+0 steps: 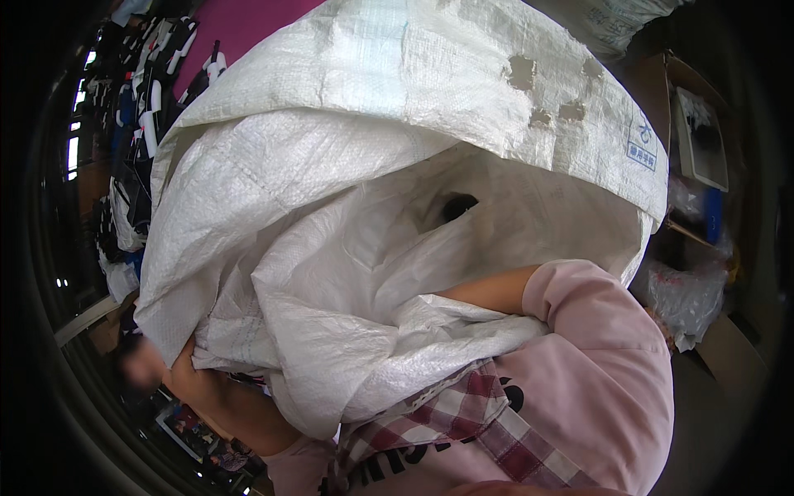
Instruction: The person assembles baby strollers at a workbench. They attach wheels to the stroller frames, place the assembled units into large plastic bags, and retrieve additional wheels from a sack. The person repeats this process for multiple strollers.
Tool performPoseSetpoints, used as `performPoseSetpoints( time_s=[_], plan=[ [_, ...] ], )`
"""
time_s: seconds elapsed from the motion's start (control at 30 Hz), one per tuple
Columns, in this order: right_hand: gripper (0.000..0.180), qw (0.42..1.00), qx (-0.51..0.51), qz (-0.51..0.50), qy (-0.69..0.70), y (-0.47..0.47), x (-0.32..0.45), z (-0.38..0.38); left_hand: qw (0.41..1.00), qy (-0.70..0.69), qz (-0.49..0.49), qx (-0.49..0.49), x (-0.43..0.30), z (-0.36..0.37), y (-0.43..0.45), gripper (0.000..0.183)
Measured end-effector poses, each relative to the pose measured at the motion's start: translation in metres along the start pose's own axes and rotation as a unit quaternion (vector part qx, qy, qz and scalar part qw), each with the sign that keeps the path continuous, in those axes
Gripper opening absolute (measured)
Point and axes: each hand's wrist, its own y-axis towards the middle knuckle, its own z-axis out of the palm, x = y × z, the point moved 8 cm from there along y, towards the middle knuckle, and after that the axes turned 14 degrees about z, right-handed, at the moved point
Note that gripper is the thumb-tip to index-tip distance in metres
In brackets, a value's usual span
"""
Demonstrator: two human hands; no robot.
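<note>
A large white woven plastic sack (347,80) fills the middle of the view, its wide mouth facing me, with a few ragged holes in its upper side. My right forearm reaches into the sack, and the hand is hidden behind a fold. At the lower left my left hand (184,359) is at the sack's edge, mostly covered by the fabric, its fingers out of sight. Deep in the sack shows a small dark thing (459,208) that I cannot identify.
Black and white items (149,118) are piled at the left beside a magenta surface (217,25). At the right stand a cardboard box (651,93), a white tray (685,142) and clear plastic bags (685,297). Another person (139,366) is partly visible at the lower left.
</note>
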Motion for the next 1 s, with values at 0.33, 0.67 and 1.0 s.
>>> performPoseSetpoints(
  time_s=[0.33,0.67,1.0],
  plan=[
    [0.054,0.850,-0.198,0.473,-0.124,-0.137,-0.188,-0.123,0.997,-0.058,-0.027,-0.054,-0.015,-0.013,-0.047,0.041],
    [0.053,0.818,-0.236,0.490,-0.184,-0.143,-0.277,-0.108,0.998,-0.051,-0.022,-0.033,-0.053,0.029,-0.028,0.040],
    [0.072,0.820,-0.227,0.522,-0.060,-0.107,-0.276,-0.075,0.992,-0.084,-0.085,-0.026,-0.063,-0.025,-0.010,0.036]
  ],
)
